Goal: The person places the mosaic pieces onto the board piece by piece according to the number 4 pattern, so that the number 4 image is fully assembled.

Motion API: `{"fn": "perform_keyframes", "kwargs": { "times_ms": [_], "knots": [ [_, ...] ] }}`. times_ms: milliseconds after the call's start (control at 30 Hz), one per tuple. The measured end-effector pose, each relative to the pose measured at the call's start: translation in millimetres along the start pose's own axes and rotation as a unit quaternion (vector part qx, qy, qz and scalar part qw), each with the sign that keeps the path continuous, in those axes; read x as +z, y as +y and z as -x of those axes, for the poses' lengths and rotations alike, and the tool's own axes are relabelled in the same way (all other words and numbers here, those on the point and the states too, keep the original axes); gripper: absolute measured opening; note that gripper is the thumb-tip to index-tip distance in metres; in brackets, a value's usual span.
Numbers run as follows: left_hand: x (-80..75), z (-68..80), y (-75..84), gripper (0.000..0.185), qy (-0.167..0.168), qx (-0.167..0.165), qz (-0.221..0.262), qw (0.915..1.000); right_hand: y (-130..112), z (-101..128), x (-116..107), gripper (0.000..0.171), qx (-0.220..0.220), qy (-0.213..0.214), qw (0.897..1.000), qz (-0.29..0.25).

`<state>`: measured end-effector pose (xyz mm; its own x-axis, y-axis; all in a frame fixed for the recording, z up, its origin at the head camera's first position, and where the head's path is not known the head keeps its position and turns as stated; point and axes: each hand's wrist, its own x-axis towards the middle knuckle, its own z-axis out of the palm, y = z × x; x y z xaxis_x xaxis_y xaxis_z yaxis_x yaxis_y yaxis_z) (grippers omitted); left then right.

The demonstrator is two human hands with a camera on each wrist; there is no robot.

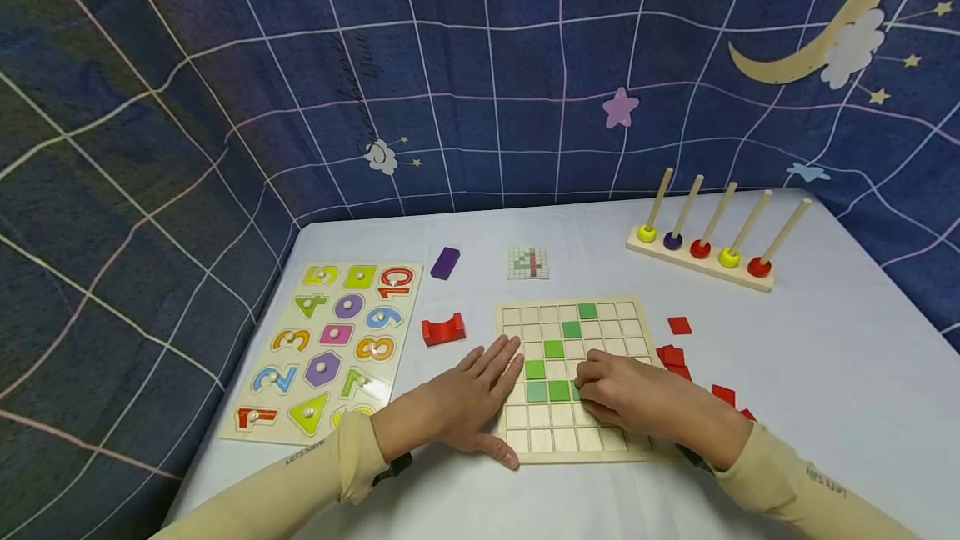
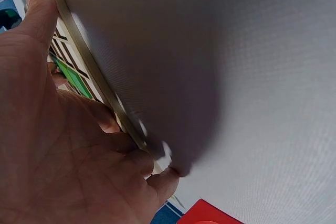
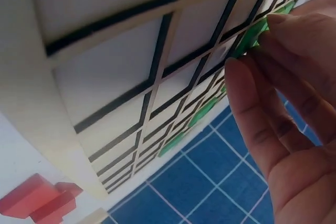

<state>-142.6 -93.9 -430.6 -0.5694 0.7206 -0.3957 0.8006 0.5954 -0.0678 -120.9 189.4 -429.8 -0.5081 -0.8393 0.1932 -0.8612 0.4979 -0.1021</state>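
Observation:
My left hand (image 1: 472, 402) rests with straight fingers over the left edge of the wooden grid board (image 1: 581, 457), its thumb near the front corner. Several green square tiles (image 1: 554, 349) sit in cells, in a slanting line and along a row. Over that row, my right hand (image 1: 637, 390) has its fingertips bent together at a green tile (image 1: 576, 391), which is mostly hidden beneath them. In the right wrist view, thumb and fingers (image 3: 244, 85) meet at the green on the board. The left wrist view has the left palm (image 2: 79, 145) along the board's side.
Loose red tiles (image 1: 679, 325) lie right of the board. Behind it are a small pattern card (image 1: 528, 263) and a purple block (image 1: 446, 263). A red curved block (image 1: 443, 329) and a number puzzle (image 1: 405, 307) lie left. A peg stand (image 1: 701, 261) is at back right.

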Motion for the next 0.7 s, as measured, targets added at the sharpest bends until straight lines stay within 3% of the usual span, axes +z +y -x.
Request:
{"fn": "perform_keyframes", "kwargs": {
  "times_ms": [200, 333, 500, 700],
  "knots": [
    [0.2, -0.4, -0.2, 0.130, -0.001, 0.000, 0.001, 1.0000, -1.8, 0.6, -1.9, 0.011, 0.015, -0.012, 1.000, -0.002],
    [-0.2, -0.8, -0.1, 0.130, -0.006, -0.003, 0.006, 1.0000, 1.5, 4.2, -5.4, 0.012, 0.022, -0.021, 0.999, -0.033],
    [0.5, -1.3, -0.4, 0.130, -0.004, -0.003, 0.004, 1.0000, 10.5, 11.8, -20.3, 0.014, 0.022, -0.040, 0.996, -0.082],
    [1.0, -0.7, 0.1, 0.130, -0.003, 0.000, -0.001, 1.0000, 23.1, 27.8, -38.9, 0.024, 0.064, -0.047, 0.993, -0.086]
  ]
}}
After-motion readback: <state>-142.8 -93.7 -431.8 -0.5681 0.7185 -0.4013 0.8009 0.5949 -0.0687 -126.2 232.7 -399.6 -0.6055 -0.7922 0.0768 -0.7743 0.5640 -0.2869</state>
